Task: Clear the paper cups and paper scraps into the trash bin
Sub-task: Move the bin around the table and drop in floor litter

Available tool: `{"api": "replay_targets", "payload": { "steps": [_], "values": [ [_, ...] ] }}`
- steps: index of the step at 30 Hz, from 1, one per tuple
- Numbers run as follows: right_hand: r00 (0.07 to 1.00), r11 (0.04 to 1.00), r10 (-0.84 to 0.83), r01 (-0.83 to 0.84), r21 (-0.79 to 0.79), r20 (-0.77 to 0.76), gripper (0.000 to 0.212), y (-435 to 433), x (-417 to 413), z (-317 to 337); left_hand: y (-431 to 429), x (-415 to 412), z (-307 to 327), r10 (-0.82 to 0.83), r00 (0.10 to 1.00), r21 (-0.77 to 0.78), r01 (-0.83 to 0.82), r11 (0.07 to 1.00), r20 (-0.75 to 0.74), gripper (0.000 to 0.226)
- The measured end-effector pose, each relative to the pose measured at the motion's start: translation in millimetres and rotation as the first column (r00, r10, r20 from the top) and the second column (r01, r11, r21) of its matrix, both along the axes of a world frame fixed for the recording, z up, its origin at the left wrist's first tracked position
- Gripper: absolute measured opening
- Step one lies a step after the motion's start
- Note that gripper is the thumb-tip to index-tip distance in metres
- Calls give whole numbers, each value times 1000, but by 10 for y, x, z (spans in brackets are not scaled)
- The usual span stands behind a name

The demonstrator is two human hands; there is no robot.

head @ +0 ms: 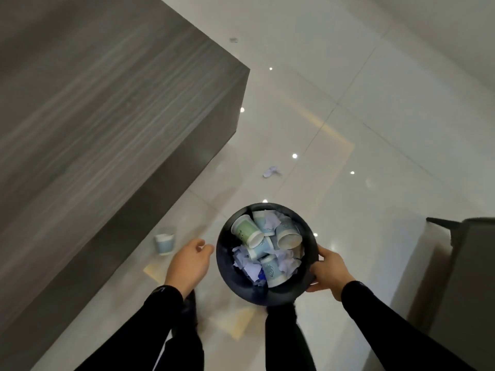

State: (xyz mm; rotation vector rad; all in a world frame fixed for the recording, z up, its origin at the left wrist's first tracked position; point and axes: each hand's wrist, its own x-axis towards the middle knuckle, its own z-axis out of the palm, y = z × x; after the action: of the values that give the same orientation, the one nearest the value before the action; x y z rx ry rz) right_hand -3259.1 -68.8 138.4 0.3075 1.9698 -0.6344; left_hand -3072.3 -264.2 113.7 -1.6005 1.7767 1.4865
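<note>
A round black trash bin (pixel 223 263) is held above the floor, and my right hand (pixel 325 269) grips its right rim. Inside lie several paper cups (pixel 246 231), green and pale blue, among crumpled paper scraps (pixel 247 263). My left hand (pixel 188 263) hangs just left of the bin with relaxed fingers, holding nothing. A pale blue paper cup (pixel 164 242) stands on the floor by the foot of the counter, left of my left hand. A crumpled scrap (pixel 272 171) lies on the tiles farther ahead. Another small scrap (pixel 233 39) lies far back.
A tall grey wood-grain counter (pixel 107 116) fills the left side, its corner jutting toward the middle. A grey cabinet or box (pixel 460 277) stands at the right edge. Glossy white floor tiles (pixel 361 129) run between them.
</note>
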Motion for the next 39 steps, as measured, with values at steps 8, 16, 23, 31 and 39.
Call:
{"api": "replay_targets", "payload": {
  "steps": [8,16,23,31,39],
  "values": [
    [973,981,192,-189,-40,124,54,-309,-820,-1038,45,-795,-723,174,984,-103,-168,980,47,37],
    [960,988,154,-149,-39,235,58,-497,-1036,-1619,-26,-723,-1521,294,949,-181,-271,945,114,34],
    [902,903,422,-427,49,91,44,-432,-1258,-1776,-243,-371,-1955,177,941,-72,-163,984,290,35],
    [756,747,608,-648,-148,-241,22,-1443,-1667,-2099,-775,-135,-2813,-173,840,-109,264,958,514,48],
    [824,823,559,-565,-55,-98,23,-1436,-2078,-2584,-829,262,-3431,-323,682,-49,466,884,657,42]
  ]
}}
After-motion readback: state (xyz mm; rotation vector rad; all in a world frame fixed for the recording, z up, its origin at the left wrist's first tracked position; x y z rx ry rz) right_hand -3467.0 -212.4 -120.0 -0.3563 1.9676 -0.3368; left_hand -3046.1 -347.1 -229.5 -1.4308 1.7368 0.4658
